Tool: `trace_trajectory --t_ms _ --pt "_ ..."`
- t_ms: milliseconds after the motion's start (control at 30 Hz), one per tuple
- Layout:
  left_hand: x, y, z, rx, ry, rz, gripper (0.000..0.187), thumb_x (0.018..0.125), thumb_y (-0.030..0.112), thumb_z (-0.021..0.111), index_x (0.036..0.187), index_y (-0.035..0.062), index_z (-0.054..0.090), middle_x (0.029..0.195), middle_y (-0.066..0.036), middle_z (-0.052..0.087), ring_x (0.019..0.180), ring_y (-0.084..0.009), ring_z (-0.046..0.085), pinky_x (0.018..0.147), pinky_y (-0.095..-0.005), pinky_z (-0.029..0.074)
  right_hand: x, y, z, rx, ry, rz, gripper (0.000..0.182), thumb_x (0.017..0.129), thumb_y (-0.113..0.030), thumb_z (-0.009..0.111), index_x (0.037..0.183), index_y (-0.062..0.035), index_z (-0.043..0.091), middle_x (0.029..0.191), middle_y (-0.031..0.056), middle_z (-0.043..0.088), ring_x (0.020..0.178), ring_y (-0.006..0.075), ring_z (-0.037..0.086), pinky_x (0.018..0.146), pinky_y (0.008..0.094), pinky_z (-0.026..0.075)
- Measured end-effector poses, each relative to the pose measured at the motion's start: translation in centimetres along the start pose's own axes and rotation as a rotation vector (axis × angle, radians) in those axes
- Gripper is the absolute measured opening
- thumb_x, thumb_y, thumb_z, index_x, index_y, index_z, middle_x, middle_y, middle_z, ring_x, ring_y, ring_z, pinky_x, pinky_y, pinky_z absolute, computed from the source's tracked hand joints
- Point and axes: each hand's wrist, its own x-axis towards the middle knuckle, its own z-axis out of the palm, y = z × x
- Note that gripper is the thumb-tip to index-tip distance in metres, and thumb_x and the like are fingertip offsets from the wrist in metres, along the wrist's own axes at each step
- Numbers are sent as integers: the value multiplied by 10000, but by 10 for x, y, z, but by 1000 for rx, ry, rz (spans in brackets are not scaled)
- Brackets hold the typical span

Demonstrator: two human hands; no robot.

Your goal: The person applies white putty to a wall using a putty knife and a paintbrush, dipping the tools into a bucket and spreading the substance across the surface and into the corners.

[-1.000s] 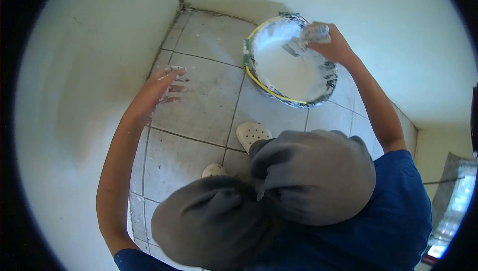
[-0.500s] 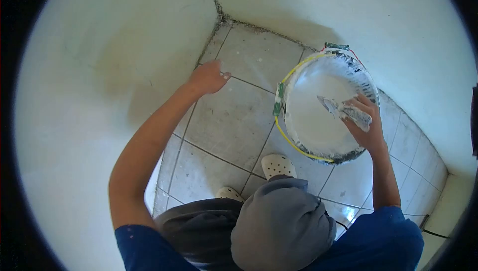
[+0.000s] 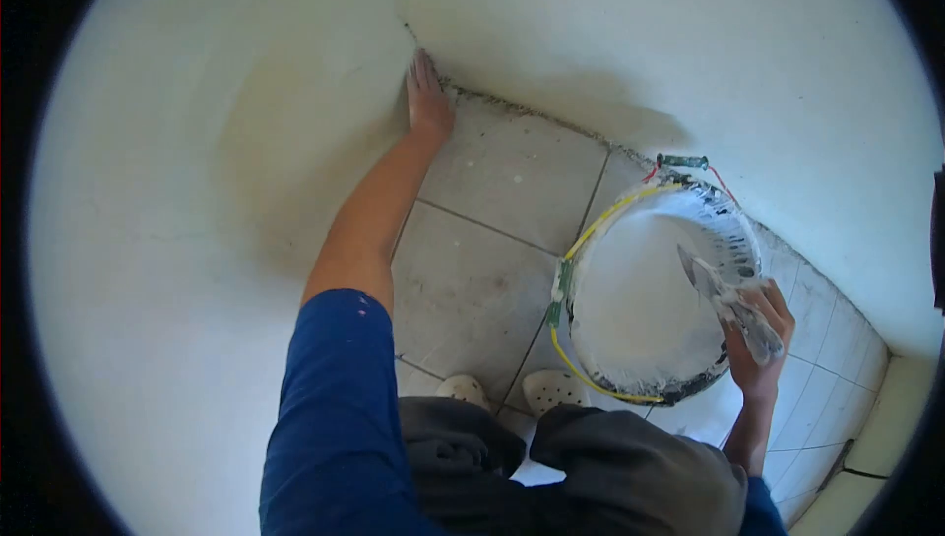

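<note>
My left hand [image 3: 429, 98] reaches into the corner where the two walls meet the floor, its fingers stretched out against the foot of the wall. Nothing shows in it. In my right hand [image 3: 760, 334] is a trowel [image 3: 704, 280] smeared with white, its fingers wrapped round the coated handle. The blade points up and left over the bucket [image 3: 650, 300], which holds white paste with a mostly smooth surface. White crust and dark patches line the bucket's rim. A yellow band with green tape [image 3: 562, 290] runs round its left side.
Pale walls [image 3: 591, 24] rise on the left and at the back, with a dark, crumbly line along the base. Grey floor tiles [image 3: 502, 172] lie between. My feet in cream clogs [image 3: 554, 391] stand just below the bucket. A ledge [image 3: 891, 413] is at the lower right.
My left hand has moved forward into the corner, its fingers now extended. The view has shifted, so the bucket and my right hand with the trowel appear lower and further right.
</note>
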Motion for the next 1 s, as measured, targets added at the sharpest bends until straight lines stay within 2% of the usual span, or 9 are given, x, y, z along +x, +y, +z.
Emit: trace_trajectory --t_ms 133,233,333,433,533,633,733,900,1000 --pt "2 25 16 -161 -68 -28 659 857 309 462 1352 -93 297 1443 -286 197 1365 -407 126 1097 -530 91 -16 -3 -11 -89 77 41 170 656 31 636 821 40 598 804 133 549 710 259 546 634 314 430" --pt "-5 0 -20 -104 202 -35 696 886 341 424 1363 -120 217 1443 -297 166 1364 -415 102 1113 -505 76 -24 1 -16 -129 60 80 164 659 38 629 817 42 583 804 130 546 728 245 544 640 307 423" --pt "11 13 38 -367 222 -21 665 877 312 438 1320 -150 259 1411 -300 237 1353 -417 134 1113 -482 119 -26 2 -10 -87 58 89 173 666 44 626 832 43 577 808 132 544 741 240 544 651 304 422" --pt "-10 26 32 -627 204 48 680 875 292 446 1312 -181 229 1404 -337 202 1347 -436 124 1114 -490 111 -20 2 -5 -47 101 46 173 673 47 622 841 41 578 814 134 541 742 241 541 657 303 422" --pt "-10 12 5 -437 472 -46 695 895 313 424 1333 -170 185 1414 -336 169 1344 -454 103 1119 -485 100 -22 5 0 1 125 3 168 681 44 625 844 39 582 823 133 545 730 241 542 657 305 424" --pt "20 6 17 -817 694 -129 682 923 306 397 1348 -161 139 1421 -325 165 1349 -440 98 1124 -458 104 -12 -3 5 30 68 32 169 679 45 630 842 37 587 825 134 551 730 242 551 654 308 427" --pt "16 29 15 -1587 275 -113 672 941 289 390 1353 -156 102 1433 -315 132 1348 -416 141 1123 -429 138 -8 -3 10 2 55 -17 172 672 50 634 838 35 591 814 133 551 724 244 558 648 311 429" --pt "29 25 18 -916 554 -285 656 965 289 342 1372 -133 46 1456 -300 38 1347 -404 166 1114 -417 176 -16 -5 23 60 60 74 165 670 44 653 822 39 589 803 134 553 714 245 563 642 315 433" --pt "33 45 1 -1302 571 -371 633 975 292 307 1376 -125 49 1457 -297 30 1355 -396 139 1112 -424 177 -15 -14 34 109 64 121 162 672 33 669 811 36 588 818 122 553 730 229 557 651 308 432"
